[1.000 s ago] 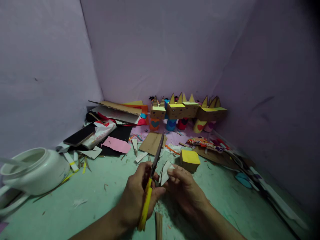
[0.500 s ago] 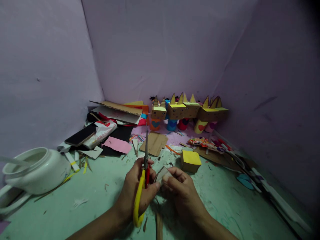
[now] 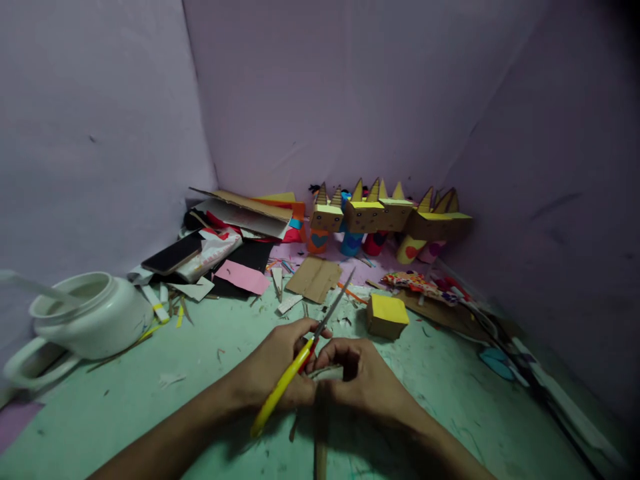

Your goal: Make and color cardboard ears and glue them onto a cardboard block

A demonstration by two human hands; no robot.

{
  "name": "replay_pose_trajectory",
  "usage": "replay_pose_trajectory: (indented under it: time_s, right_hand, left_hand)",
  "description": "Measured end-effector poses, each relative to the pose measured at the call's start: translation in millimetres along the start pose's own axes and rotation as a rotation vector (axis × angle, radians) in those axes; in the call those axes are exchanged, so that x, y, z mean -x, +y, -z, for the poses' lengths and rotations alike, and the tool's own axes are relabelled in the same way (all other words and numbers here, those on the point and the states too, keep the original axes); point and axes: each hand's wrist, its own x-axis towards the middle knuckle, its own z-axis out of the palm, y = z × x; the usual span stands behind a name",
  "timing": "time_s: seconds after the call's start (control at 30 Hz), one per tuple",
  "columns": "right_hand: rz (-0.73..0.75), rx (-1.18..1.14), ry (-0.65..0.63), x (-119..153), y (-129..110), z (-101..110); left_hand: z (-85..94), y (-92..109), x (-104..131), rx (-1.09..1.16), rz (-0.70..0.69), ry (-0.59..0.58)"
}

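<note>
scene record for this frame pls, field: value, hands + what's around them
left hand: grips yellow-handled scissors, blades pointing up and right
right hand: closed on a small piece of card, mostly hidden by the fingers
surface: green table strewn with paper scraps
nearby: yellow-topped cardboard block just beyond the right hand
far edge: row of cardboard figures with pointed ears against the wall
left side: white jar; phone on a pile of paper
centre back: flat cardboard piece
</note>
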Motion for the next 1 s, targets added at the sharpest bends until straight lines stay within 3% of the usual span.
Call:
replay_pose_trajectory:
  time_s: [0.1,0.27,0.37,0.53,0.7,1.0]
  right_hand:
    - [-0.039,-0.085,0.103,-1.6,3.4,2.3]
    - [-0.043,-0.496,0.328,-6.8,7.2,6.1]
    - [-0.004,-0.524,0.38,-7.4,8.8,3.1]
    - [0.051,-0.38,0.371,-4.4,10.3,-5.4]
    - [0.037,-0.299,0.371,-4.8,11.4,-9.2]
    - [0.06,-0.078,0.215,-1.8,2.2,-0.3]
  left_hand:
    - [2.8,3.4,-0.8,0.099,0.011,0.036]
    - [5.4,8.0,-2.8,0.299,-0.002,0.201]
    - [-1.6,2.0,-3.8,0.338,-0.044,0.287]
    - [-11.2,-5.1,-3.2,0.299,-0.119,0.348]
    - [-10.4,-1.3,0.5,0.252,-0.109,0.382]
    - [-4.8,-1.7,2.3,0.195,-0.078,0.38]
